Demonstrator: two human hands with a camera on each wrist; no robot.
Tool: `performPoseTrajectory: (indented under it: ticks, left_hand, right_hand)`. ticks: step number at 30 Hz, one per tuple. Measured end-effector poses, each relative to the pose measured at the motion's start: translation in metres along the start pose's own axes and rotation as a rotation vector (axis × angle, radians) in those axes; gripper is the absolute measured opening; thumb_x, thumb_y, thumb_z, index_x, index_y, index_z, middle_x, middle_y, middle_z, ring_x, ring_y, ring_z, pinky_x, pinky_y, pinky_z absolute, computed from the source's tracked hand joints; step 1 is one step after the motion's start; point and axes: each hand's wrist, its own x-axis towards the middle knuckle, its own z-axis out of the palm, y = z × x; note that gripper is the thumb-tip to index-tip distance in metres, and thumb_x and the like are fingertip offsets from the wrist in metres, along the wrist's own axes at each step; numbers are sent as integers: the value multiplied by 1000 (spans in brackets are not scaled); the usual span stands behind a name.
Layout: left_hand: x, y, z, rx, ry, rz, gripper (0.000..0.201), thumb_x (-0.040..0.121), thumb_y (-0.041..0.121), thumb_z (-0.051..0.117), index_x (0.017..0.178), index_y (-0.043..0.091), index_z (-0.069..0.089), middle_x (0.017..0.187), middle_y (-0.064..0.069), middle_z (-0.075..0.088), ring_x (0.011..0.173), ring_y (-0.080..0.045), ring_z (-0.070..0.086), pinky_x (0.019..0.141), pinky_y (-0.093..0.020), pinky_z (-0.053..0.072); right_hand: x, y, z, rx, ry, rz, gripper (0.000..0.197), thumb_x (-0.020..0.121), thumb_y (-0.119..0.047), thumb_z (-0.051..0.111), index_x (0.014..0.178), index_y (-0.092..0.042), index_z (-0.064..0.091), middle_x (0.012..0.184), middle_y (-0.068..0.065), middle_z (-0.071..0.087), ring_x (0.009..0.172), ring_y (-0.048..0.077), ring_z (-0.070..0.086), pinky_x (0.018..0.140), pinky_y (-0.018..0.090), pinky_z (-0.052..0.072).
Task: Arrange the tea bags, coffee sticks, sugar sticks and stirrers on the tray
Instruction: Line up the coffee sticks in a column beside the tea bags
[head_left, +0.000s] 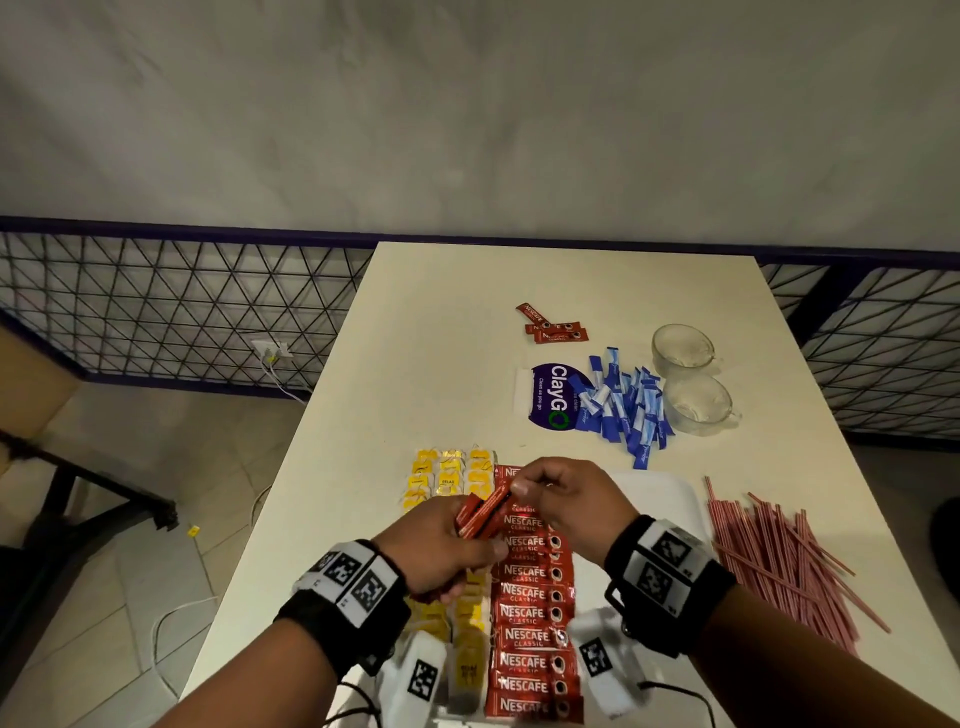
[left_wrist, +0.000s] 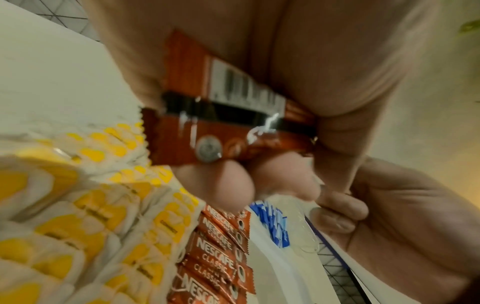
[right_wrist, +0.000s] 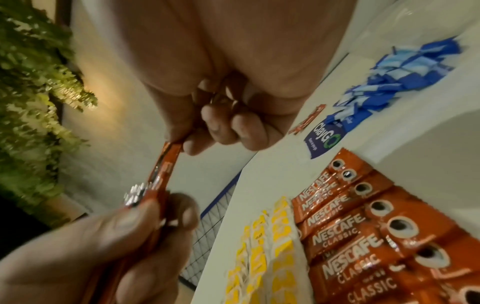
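Left hand (head_left: 441, 551) fingers curled round a small bundle of red foil coffee sticks (head_left: 480, 514); right hand (head_left: 576, 501) fingers pinching its far end. Held above the white plastic tray (head_left: 670, 493), over a red row, yellow tea bags (head_left: 449, 475) left.

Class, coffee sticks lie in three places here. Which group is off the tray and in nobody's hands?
The three loose coffee sticks at the table's far end, beyond the sugar sticks. The others lie in the tray's row or in the hands' bundle.
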Motion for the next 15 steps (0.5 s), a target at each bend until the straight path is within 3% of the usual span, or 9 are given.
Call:
performPoseTrajectory:
  ticks: [2, 4, 6, 8, 11, 13, 15]
  left_hand:
    - [-5, -4, -4, -38, 46, -11, 17, 90, 25, 65, 85, 16, 52, 52, 2, 59, 38, -16, 49, 41, -24, 40]
    - [-9, -9, -7, -171, 104, -11, 23, 91, 30, 63, 88, 11, 53, 51, 0, 58, 37, -15, 46, 40, -21, 38]
    - [-9, -14, -9, -319, 162, 45, 34, 87, 42, 67, 92, 11, 56, 61, -5, 61, 39, -18, 46, 43, -22, 39]
    - [-6, -17, -9, -396, 246, 80, 33, 80, 47, 69, 86, 16, 59, 70, -12, 62, 41, -20, 46, 49, -28, 40]
    - [-1, -17, -6, -338, 354, 100, 17, 92, 32, 62, 92, 15, 59, 70, -7, 65, 41, -20, 47, 46, -26, 39]
    - [2, -18, -6, -226, 425, 123, 5, 95, 24, 58, 97, 21, 62, 67, -2, 66, 41, -19, 47, 41, -23, 37]
    - [4, -21, -6, -135, 483, 164, 9, 93, 22, 60, 95, 28, 66, 65, 2, 66, 43, -14, 48, 46, -24, 40]
  right_hand:
    - [-1, 2, -5, 65, 67, 46, 13, 90, -21, 64, 78, -22, 69, 68, -3, 67, 52, 3, 52, 58, 24, 40]
    - [-3, 3, -10, 167, 97, 91, 12, 92, -18, 62, 81, -16, 67, 66, 2, 67, 47, 12, 43, 51, 25, 33]
    - [-5, 4, -12, 211, 101, 110, 10, 93, -14, 60, 85, -9, 64, 69, 3, 70, 47, 15, 42, 50, 25, 34]
    - [-7, 5, -11, 203, 83, 118, 9, 93, -14, 60, 88, -7, 62, 74, 5, 72, 51, 17, 48, 54, 28, 40]
    - [-7, 7, -9, 261, 72, 120, 7, 94, -12, 59, 89, -7, 62, 74, 7, 71, 54, 19, 53, 60, 31, 44]
    - [-8, 4, -8, 335, 71, 137, 8, 95, -11, 56, 93, -6, 62, 68, 8, 69, 51, 19, 53, 57, 29, 44]
    - [-9, 2, -6, 417, 72, 171, 16, 97, -16, 53, 96, -4, 63, 66, 9, 67, 51, 19, 54, 53, 28, 46]
